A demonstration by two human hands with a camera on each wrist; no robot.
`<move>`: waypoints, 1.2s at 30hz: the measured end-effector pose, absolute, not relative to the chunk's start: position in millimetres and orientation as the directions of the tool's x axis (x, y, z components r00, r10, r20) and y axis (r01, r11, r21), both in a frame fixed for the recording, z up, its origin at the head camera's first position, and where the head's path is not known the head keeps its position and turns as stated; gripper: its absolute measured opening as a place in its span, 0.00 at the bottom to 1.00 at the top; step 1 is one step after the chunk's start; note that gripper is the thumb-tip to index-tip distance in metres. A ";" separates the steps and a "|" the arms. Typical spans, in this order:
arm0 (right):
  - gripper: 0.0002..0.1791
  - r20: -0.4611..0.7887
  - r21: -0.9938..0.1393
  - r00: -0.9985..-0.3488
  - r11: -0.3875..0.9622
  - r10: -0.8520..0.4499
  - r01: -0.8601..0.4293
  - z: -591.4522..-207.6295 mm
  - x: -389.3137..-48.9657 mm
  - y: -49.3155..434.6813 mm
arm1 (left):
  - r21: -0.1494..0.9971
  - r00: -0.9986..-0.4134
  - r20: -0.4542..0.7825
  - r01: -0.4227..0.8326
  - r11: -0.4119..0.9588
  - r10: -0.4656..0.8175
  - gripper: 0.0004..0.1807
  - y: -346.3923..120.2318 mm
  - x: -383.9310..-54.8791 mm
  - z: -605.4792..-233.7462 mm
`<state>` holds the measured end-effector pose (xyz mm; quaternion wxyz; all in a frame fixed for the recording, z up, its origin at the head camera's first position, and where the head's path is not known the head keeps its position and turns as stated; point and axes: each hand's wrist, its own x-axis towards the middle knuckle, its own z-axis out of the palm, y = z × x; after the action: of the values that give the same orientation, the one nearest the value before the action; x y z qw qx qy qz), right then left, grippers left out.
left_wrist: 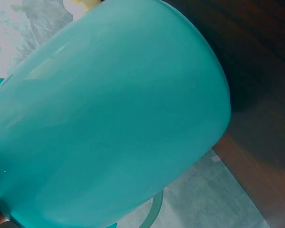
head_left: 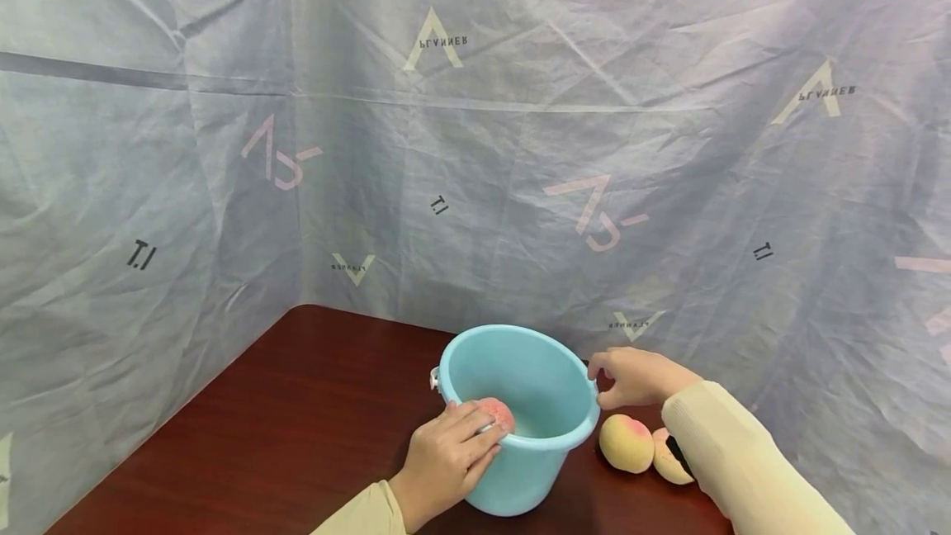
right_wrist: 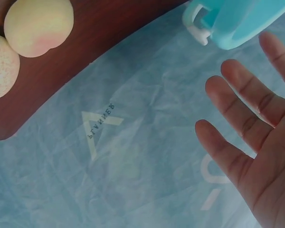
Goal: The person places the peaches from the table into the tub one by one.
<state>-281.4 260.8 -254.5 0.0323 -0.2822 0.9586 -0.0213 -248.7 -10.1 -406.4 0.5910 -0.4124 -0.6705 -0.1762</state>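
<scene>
A light blue bucket [head_left: 523, 469] stands on the dark red table, its mouth facing up. At its near rim my left hand [head_left: 449, 452] holds a pinkish peach [head_left: 496, 413], which shows above the fingers against the bucket's inside. The bucket's outer wall [left_wrist: 114, 104] fills most of the left wrist view, hiding nearly all of that hand. My right hand [head_left: 639, 376] is by the right side of the rim; in the right wrist view its fingers [right_wrist: 237, 107] are spread, with nothing in them. Below it lie a yellow peach [head_left: 626, 443] and a second peach [head_left: 672, 459], partly covered by the right sleeve.
The table [head_left: 297, 428] extends to the left of the bucket. Grey printed cloth [head_left: 505, 147] hangs behind and at the left of the table. A white handle fitting [head_left: 435, 379] sticks out at the bucket's left rim.
</scene>
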 end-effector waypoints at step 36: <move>0.14 0.029 -0.157 -0.938 0.925 -0.346 -0.346 -312.8 -273.8 305.1 | -0.243 0.045 0.943 0.768 0.592 0.329 0.15 -9.7 -249.3 -406.2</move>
<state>-273.8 305.1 -312.8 -0.0003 -0.1762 0.9811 -0.0798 -249.3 -9.7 -406.2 0.5938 -0.4122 -0.6658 -0.1848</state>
